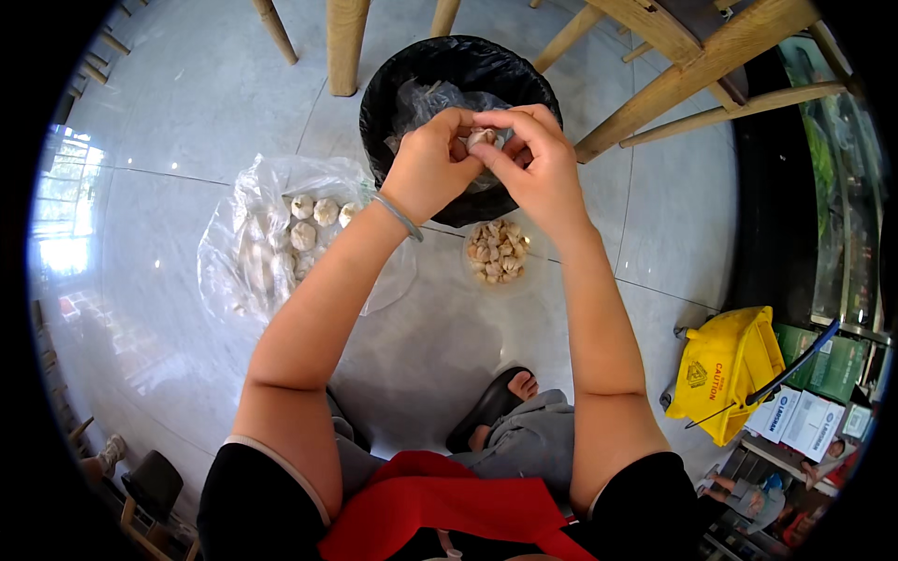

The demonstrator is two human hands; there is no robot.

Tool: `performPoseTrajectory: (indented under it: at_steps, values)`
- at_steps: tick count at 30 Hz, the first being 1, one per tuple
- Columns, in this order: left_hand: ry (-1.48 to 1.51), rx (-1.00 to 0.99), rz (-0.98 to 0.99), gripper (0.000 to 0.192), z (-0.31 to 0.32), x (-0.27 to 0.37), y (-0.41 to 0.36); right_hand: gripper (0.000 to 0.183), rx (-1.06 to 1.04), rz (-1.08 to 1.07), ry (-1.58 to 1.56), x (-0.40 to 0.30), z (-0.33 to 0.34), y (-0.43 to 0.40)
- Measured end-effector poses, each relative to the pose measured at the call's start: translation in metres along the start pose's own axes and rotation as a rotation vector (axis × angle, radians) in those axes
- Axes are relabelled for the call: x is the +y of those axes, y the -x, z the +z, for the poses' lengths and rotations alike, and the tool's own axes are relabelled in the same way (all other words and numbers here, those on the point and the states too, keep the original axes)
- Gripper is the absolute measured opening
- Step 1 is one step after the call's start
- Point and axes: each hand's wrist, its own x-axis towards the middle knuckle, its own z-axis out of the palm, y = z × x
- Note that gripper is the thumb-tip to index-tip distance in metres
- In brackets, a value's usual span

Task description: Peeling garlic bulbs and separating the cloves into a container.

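Both my left hand point(431, 158) and my right hand point(533, 158) grip one garlic bulb point(483, 138) between fingers and thumbs. They hold it above a bin point(379, 119) lined with a black bag. Crumpled clear plastic point(428, 102) lies inside the bin, partly hidden by my hands. Below my right wrist, a clear round container point(499, 251) on the floor holds many separate garlic cloves. To the left, whole garlic bulbs point(303, 236) rest in and on a clear plastic bag point(238, 210), and my left forearm covers part of it.
Wooden furniture legs point(344, 49) stand behind the bin, and a wooden chair frame point(666, 77) leans in at upper right. At right are a yellow wheeled mop bucket point(726, 372) and stacked cartons point(803, 421). Other people point(758, 501) appear at lower right. Grey floor tiles point(414, 343) surround my sandalled feet.
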Motion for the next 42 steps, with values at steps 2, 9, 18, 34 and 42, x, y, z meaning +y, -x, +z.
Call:
performPoseTrajectory:
  at_steps: [2, 9, 18, 34, 42]
  values:
    - [-0.18, -0.049, -0.115, 0.025, -0.002, 0.005, 0.0, 0.016, 0.049, 0.003, 0.081, 0.009, 0.002, 0.0]
    - [-0.354, -0.118, 0.12, 0.025, -0.008, -0.002, 0.001, 0.018, 0.079, 0.063, -0.045, 0.017, 0.011, 0.005]
    - [-0.387, -0.363, -0.123, 0.033, -0.008, 0.007, 0.004, 0.028, -0.091, 0.219, -0.147, 0.024, 0.022, 0.011]
    - [-0.063, -0.095, -0.145, 0.036, 0.005, 0.022, 0.003, 0.016, 0.196, 0.384, -0.78, 0.011, 0.039, 0.004]
    - [0.144, 0.03, -0.169, 0.029, 0.025, 0.023, 0.005, 0.016, 0.361, 0.095, -0.51, 0.014, 0.046, 0.011]
